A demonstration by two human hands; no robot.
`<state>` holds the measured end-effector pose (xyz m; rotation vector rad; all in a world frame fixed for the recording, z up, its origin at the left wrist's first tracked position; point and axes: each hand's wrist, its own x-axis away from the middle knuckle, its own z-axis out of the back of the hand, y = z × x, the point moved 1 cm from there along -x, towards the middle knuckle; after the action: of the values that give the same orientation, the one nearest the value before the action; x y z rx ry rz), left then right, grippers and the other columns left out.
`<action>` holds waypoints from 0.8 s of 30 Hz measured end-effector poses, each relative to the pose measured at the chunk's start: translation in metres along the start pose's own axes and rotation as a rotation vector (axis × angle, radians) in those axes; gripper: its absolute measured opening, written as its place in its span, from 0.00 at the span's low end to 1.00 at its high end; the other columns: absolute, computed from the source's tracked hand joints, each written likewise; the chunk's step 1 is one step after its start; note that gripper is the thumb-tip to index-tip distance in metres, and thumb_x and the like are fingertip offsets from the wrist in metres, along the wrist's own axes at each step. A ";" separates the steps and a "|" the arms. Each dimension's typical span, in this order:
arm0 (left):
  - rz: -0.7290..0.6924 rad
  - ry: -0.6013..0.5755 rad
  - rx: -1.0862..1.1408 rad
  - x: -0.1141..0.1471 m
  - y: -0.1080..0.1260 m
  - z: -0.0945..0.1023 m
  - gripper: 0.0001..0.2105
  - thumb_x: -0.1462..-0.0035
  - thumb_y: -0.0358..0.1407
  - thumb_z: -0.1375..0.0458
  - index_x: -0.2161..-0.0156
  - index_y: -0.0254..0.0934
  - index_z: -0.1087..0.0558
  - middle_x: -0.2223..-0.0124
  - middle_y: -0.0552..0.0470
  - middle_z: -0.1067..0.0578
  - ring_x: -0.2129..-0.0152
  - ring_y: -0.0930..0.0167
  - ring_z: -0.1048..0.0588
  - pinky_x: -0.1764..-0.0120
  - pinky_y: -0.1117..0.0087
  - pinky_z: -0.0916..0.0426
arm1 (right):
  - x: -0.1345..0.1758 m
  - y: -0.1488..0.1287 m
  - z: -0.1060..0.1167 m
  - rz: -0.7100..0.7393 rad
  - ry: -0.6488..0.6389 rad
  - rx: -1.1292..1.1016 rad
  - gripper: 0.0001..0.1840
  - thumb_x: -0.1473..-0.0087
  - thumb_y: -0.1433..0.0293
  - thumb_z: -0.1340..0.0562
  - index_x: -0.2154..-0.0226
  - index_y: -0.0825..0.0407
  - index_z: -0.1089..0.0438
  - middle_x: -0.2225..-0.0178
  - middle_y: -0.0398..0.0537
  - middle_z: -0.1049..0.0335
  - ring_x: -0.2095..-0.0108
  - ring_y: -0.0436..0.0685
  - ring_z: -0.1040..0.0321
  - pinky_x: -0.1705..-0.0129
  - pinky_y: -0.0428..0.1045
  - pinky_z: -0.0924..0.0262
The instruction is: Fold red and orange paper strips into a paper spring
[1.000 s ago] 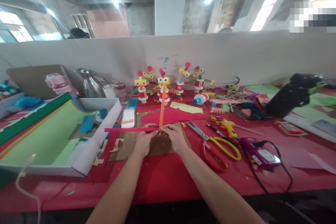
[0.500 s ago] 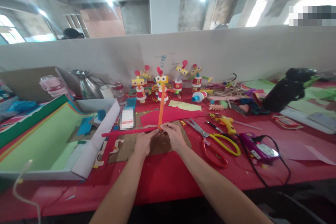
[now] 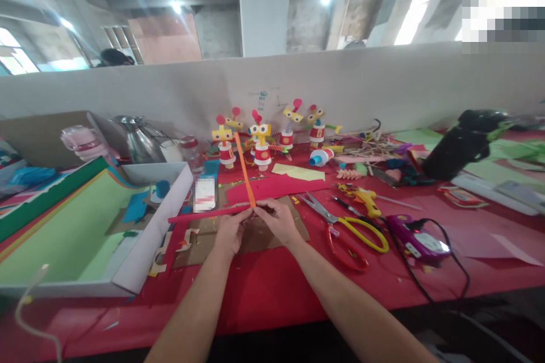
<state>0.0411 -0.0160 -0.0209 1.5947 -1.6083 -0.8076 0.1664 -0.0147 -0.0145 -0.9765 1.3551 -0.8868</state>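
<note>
Two paper strips meet at a corner between my fingertips. The orange paper strip stands up and leans to the left; the red paper strip reaches out to the left. My left hand pinches the red strip near the joint. On the other side, my right hand pinches the foot of the orange strip. Exactly how the ends overlap is hidden by the fingers. Beneath both hands lies a brown cardboard sheet on the red-covered table.
Several paper-cup figures stand at the back. To the right lie scissors, a yellow glue gun and a purple device with a black cable. A white box of coloured paper is at left, beside a phone.
The orange strip has swung from nearly upright to leaning left. Both hands have shifted slightly left and keep their pinch at the joint.
</note>
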 end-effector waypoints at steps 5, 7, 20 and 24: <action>-0.026 -0.010 -0.008 0.001 0.000 -0.002 0.15 0.67 0.31 0.31 0.69 0.31 0.24 0.74 0.47 0.22 0.71 0.65 0.23 0.63 0.65 0.30 | 0.001 -0.001 0.000 0.062 0.019 0.107 0.08 0.53 0.65 0.38 0.71 0.50 0.25 0.71 0.48 0.26 0.69 0.57 0.31 0.64 0.51 0.37; -0.035 -0.017 -0.010 0.002 -0.001 -0.002 0.13 0.66 0.31 0.32 0.70 0.31 0.24 0.74 0.47 0.22 0.70 0.65 0.23 0.62 0.64 0.30 | 0.002 0.001 0.000 0.056 0.031 0.122 0.08 0.53 0.65 0.39 0.71 0.50 0.25 0.71 0.48 0.26 0.69 0.57 0.31 0.64 0.50 0.37; -0.068 0.067 -0.119 -0.002 -0.009 0.005 0.12 0.67 0.34 0.32 0.73 0.31 0.24 0.75 0.48 0.23 0.77 0.67 0.24 0.68 0.66 0.30 | 0.001 0.015 -0.002 -0.185 0.020 -0.130 0.09 0.56 0.64 0.38 0.75 0.52 0.26 0.78 0.43 0.29 0.76 0.51 0.35 0.71 0.46 0.41; 0.021 0.075 -0.125 -0.001 -0.005 0.003 0.13 0.70 0.34 0.31 0.75 0.30 0.24 0.78 0.47 0.23 0.77 0.66 0.24 0.68 0.65 0.30 | 0.000 0.015 0.000 -0.199 0.026 -0.124 0.09 0.56 0.64 0.38 0.76 0.53 0.27 0.81 0.42 0.32 0.78 0.50 0.38 0.74 0.45 0.44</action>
<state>0.0413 -0.0159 -0.0271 1.5003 -1.4900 -0.8111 0.1661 -0.0090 -0.0282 -1.2154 1.3639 -0.9761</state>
